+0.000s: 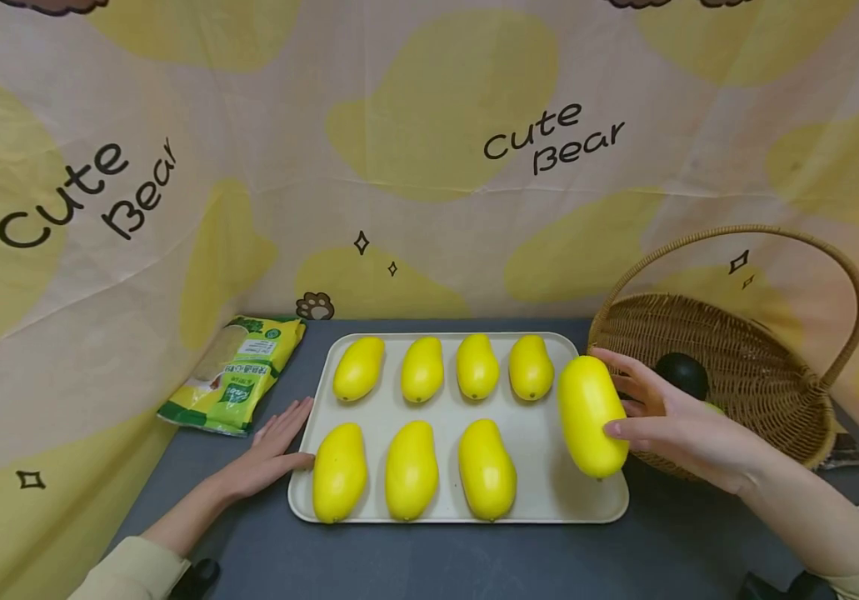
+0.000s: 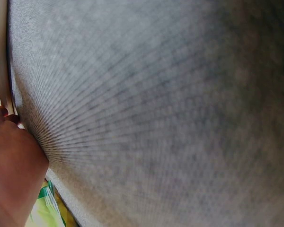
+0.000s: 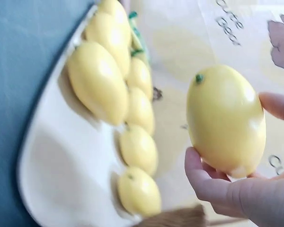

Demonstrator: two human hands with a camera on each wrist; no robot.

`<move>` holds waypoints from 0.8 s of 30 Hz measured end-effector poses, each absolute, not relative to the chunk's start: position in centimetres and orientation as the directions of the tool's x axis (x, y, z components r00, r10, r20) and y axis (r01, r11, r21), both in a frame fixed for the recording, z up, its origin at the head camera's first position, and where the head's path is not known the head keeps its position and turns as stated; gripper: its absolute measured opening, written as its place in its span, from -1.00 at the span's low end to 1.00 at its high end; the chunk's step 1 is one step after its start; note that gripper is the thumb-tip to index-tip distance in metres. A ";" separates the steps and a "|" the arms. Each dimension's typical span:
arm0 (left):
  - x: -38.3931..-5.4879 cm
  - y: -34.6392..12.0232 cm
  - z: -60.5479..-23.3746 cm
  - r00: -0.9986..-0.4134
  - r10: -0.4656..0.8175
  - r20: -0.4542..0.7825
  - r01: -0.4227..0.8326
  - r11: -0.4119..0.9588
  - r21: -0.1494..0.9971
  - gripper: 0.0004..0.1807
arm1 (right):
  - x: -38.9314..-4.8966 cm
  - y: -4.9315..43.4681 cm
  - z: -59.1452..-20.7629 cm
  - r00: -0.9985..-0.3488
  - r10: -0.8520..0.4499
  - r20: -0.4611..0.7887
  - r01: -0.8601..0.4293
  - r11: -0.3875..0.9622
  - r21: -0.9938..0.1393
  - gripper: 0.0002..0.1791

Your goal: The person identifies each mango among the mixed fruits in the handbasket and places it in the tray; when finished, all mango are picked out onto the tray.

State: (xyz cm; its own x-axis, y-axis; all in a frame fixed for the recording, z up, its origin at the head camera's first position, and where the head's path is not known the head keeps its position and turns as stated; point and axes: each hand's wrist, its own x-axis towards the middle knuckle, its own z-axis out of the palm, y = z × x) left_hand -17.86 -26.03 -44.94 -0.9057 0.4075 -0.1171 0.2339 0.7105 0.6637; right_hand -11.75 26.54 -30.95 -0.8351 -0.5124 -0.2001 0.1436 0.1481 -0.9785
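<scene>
My right hand (image 1: 672, 421) grips a yellow mango (image 1: 592, 417) between thumb and fingers, above the right end of a white tray (image 1: 541, 475). In the right wrist view the held mango (image 3: 226, 120) shows a small green stem spot. Several more mangoes stand on the tray in two rows, a back row with a mango (image 1: 531, 368) at its right end and a front row with a mango (image 1: 487, 469) at its right end. At the tray's left edge my left hand (image 1: 273, 448) lies with straight fingers, touching the rim.
A wicker basket (image 1: 774, 400) with a tall handle stands at the right, a dark green round fruit (image 1: 681, 376) inside it. Behind my left hand lies a green and yellow packet (image 1: 237, 375). A patterned cloth (image 1: 429, 167) hangs behind the grey table (image 1: 399, 562).
</scene>
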 end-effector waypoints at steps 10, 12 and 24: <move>-17.9 -26.0 -44.9 -0.905 0.405 -0.131 0.223 0.714 0.663 -0.04 | -11.2 24.2 -34.1 -0.840 -0.459 -0.291 0.200 0.236 -0.951 -0.08; -17.9 -26.0 -44.9 -0.905 0.404 -0.133 0.222 0.716 0.662 -0.04 | -11.3 24.0 -34.9 -0.845 -0.438 -0.307 0.202 0.269 -0.942 -0.08; -17.8 -26.0 -44.7 -0.905 0.400 -0.142 0.211 0.715 0.666 -0.03 | -11.9 23.1 -39.4 -0.876 -0.306 -0.373 0.248 0.377 -0.893 -0.01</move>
State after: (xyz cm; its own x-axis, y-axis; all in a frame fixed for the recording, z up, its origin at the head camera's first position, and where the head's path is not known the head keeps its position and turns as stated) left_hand -17.83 -25.97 -44.72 -0.9054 0.3999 -0.1422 0.2113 0.7153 0.6661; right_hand -11.90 23.09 -39.37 -0.8760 -0.3063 -0.3725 0.2479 0.3765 -0.8926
